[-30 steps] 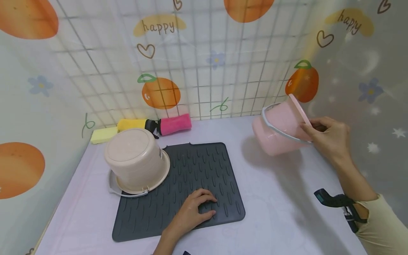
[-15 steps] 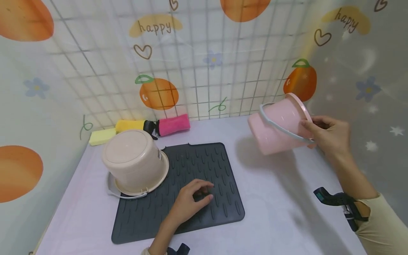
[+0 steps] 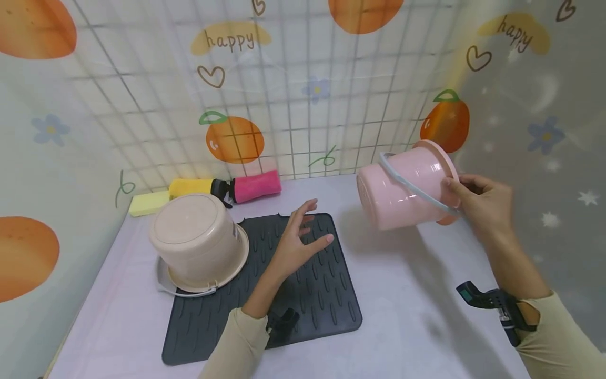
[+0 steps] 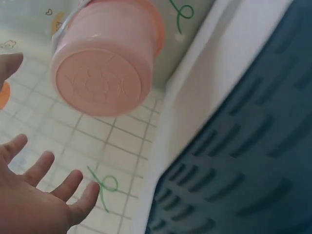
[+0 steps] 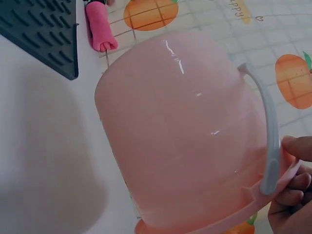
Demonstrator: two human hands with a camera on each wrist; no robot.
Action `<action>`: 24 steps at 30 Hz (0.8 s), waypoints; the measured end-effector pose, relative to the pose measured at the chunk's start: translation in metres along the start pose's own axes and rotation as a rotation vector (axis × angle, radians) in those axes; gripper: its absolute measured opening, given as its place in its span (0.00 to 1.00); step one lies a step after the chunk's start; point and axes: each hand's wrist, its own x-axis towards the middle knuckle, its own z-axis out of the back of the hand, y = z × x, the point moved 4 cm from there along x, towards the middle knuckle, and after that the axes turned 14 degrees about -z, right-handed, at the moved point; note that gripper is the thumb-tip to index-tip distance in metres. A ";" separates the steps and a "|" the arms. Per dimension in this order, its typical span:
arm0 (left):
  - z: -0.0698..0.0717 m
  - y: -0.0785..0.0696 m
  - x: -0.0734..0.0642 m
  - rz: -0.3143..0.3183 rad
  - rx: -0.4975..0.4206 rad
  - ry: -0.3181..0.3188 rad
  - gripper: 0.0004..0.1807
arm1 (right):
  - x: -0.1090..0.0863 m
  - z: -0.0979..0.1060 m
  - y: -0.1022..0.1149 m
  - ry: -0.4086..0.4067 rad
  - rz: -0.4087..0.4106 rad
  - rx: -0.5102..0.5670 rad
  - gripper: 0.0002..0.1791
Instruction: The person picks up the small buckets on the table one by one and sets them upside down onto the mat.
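My right hand pinches the rim of a pink bucket, thumb outside and fingers curled under the lip. The bucket hangs tilted on its side above the table, its base toward the left and its grey-blue handle lying along its side. My left hand is raised over the dark mat with fingers spread, apart from the bucket; the left wrist view shows the bucket's round base beyond those fingers. A beige bucket stands upside down on the mat's left part, its handle resting beside it.
The dark grey ridged mat lies on the white-covered table. Behind the beige bucket are a pale yellow sponge-like block, a yellow roll and a pink roll. A patterned curtain with a grid rises at the back.
The pink bucket has tipped further over and shifted left, along with my right hand. My left hand has lifted off the mat, moved forward and spread its fingers.
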 end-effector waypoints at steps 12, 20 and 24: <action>-0.024 -0.003 0.060 0.007 0.011 0.086 0.54 | -0.002 -0.008 -0.007 0.092 -0.083 0.301 0.25; -0.036 -0.001 0.084 0.000 0.039 0.113 0.63 | -0.002 -0.020 -0.007 0.159 -0.098 0.391 0.24; -0.041 0.000 0.092 -0.002 0.025 0.115 0.66 | -0.002 -0.025 -0.006 0.200 -0.083 0.434 0.22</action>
